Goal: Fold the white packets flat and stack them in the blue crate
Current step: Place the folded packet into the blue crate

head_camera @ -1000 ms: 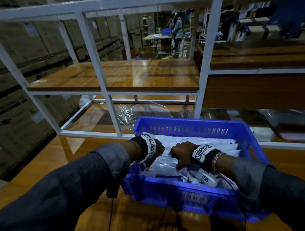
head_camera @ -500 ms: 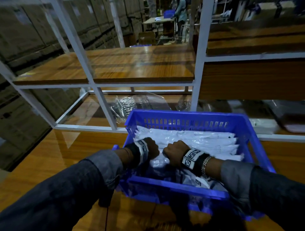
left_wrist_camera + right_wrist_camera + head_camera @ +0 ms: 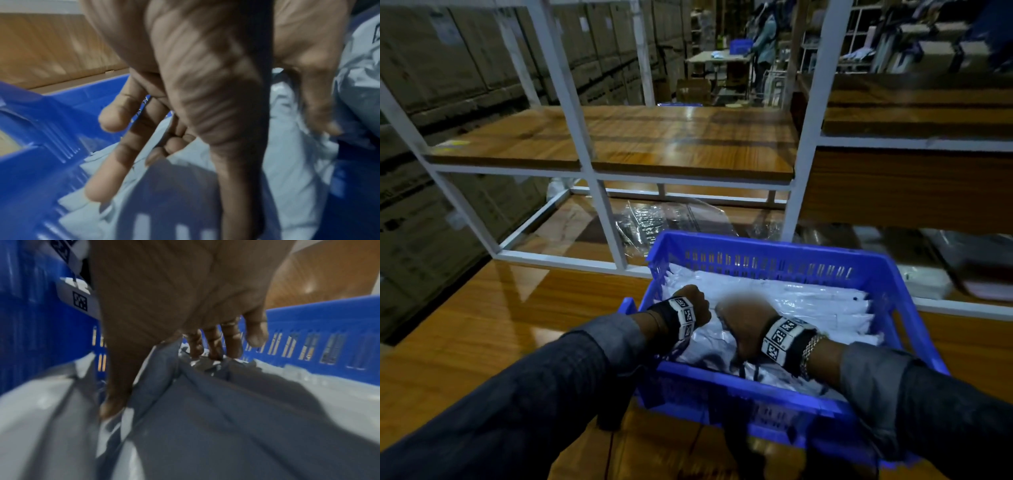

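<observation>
A blue crate (image 3: pixel 756 240) stands on the wooden table, with flat white packets (image 3: pixel 808 308) stacked inside. Both hands are inside its near left part, on a crumpled white packet (image 3: pixel 709 346). In the left wrist view my left hand (image 3: pixel 185 146) points down beside the crate wall (image 3: pixel 41 129). Its fingers (image 3: pixel 107 170) are mostly straight and touch the packet (image 3: pixel 287 178). In the right wrist view my right hand (image 3: pixel 156 369) grips a raised fold of the packet (image 3: pixel 226 418) between thumb and curled fingers (image 3: pixel 216 345). My left hand (image 3: pixel 690 303) and right hand (image 3: pixel 743 322) sit close together.
A white metal rack post (image 3: pixel 609 222) and a wooden shelf (image 3: pixel 654 144) rise just behind the crate. Clear plastic bags (image 3: pixel 671 219) lie under the shelf. The wooden table (image 3: pixel 500 325) extends to the left. Cardboard boxes (image 3: pixel 431 51) line the left side. A person (image 3: pixel 763 37) stands far back.
Both hands have gone down and forward into the crate with the packet, onto the stack. The crate has stayed in place.
</observation>
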`<state>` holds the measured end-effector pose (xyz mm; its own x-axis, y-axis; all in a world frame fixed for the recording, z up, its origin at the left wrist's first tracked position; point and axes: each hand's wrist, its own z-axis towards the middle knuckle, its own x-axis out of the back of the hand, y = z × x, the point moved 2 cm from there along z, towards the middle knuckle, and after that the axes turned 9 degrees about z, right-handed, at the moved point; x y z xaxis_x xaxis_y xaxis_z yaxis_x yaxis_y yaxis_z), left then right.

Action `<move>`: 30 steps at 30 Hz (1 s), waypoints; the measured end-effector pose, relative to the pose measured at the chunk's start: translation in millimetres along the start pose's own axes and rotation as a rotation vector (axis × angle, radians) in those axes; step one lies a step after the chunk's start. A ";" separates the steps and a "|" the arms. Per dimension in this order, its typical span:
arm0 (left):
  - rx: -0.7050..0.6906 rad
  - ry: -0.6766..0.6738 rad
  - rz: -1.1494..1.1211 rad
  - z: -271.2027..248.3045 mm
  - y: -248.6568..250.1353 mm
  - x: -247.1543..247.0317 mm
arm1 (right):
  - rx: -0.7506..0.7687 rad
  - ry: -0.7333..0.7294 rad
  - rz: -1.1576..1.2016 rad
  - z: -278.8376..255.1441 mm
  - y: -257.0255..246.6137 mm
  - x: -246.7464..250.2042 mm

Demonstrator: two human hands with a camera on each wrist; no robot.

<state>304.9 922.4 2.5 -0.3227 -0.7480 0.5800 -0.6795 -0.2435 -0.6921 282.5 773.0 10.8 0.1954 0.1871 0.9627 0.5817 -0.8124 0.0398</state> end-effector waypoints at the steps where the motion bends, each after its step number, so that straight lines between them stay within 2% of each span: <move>1: 0.003 0.006 -0.001 0.9 1.1 0.2 | -0.007 -0.010 -0.005 -0.5 -1.2 -0.9; 8: 0.124 0.004 -0.062 7.1 -2.4 -4.6 | -0.063 0.043 0.022 -2.5 -11.5 -2.0; 12: 0.179 0.026 -0.089 5.5 -6.3 -8.1 | -0.039 0.044 0.030 -3.8 -4.8 1.0; 16: 0.196 -0.011 -0.141 -7.1 -22.8 -0.4 | -0.008 0.037 0.067 -4.8 2.3 1.2; 20: 0.221 -0.018 -0.351 -20.3 -50.2 19.9 | -0.007 -0.005 0.160 -7.6 10.1 11.4; 25: 0.168 -0.212 -0.583 -23.5 -73.2 50.1 | 0.010 -0.020 0.270 -10.5 19.2 36.8; 30: 0.316 -0.096 -0.953 -31.0 -78.8 84.8 | -0.031 0.070 0.472 -19.7 40.4 65.7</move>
<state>310.7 897.4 119.6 0.3275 -0.1995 0.9236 -0.4164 -0.9079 -0.0485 303.3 741.6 80.9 0.3781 -0.2433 0.8932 0.4183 -0.8158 -0.3993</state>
